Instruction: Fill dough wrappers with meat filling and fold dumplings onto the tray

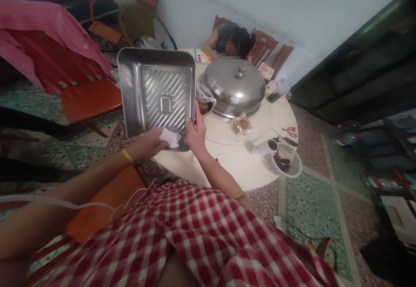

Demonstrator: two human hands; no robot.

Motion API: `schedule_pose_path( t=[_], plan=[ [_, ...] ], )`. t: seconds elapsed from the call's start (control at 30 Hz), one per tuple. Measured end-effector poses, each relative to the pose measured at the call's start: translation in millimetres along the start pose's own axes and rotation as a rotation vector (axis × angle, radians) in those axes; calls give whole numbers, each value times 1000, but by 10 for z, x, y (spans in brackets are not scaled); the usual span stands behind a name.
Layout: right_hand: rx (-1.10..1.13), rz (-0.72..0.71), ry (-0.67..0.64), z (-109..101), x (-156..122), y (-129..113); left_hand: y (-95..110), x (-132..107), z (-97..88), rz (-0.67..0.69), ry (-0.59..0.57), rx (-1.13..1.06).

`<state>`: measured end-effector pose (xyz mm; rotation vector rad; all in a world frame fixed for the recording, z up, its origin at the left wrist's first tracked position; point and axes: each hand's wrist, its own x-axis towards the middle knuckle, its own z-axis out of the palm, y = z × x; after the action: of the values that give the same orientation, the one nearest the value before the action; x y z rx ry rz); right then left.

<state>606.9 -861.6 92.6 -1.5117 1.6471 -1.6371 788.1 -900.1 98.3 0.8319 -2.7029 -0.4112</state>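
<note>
A steel tray point(156, 92) is held up tilted over the left edge of the round table point(240, 161), inside facing the camera, just beside a domed steel cover point(234, 88). Its near R rim is gripped by the right hand point(195, 133), fingers closed round the edge w/ thumb up. A white tissue point(170, 138) is pinched in the curled fingers of the left hand point(149, 145) & pressed to the tray's lower inside. A white basket point(287, 161) & scissors point(289, 131) are seen on the table's R side.

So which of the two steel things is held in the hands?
The ribbed rectangular tray, held by left hand and right hand; the round domed cover sits on the table.
</note>
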Motion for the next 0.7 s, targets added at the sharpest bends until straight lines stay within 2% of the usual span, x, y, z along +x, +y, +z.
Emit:
schedule_pose_path(
  t=[0.13, 0.23, 0.3, 0.4, 0.5, 0.53, 0.6, 0.7],
  plan=[
    [-64, -53, -35, 13, 9, -47, 31, 317, 156, 30, 18, 81],
    [-54, -40, -7, -26, 23, -13, -27, 351, 158, -7, 37, 144],
    [-38, -20, 18, -39, 45, 38, -161, 300, 9, -67, 50, 191],
    [5, 23, 69, -4, 138, 104, -370, 268, -363, -163, 81, 255],
    [49, 51, 160, 115, 324, 96, -400, 371, -652, -238, 186, 290],
    [47, 47, 183, 173, 395, 75, -377, 429, -693, -229, 196, 285],
    [29, 27, 202, 319, 522, 24, -344, 552, -702, -151, 137, 250],
    [35, 9, 188, 609, 634, -15, -465, 679, -656, -47, 40, 191]
  ],
)
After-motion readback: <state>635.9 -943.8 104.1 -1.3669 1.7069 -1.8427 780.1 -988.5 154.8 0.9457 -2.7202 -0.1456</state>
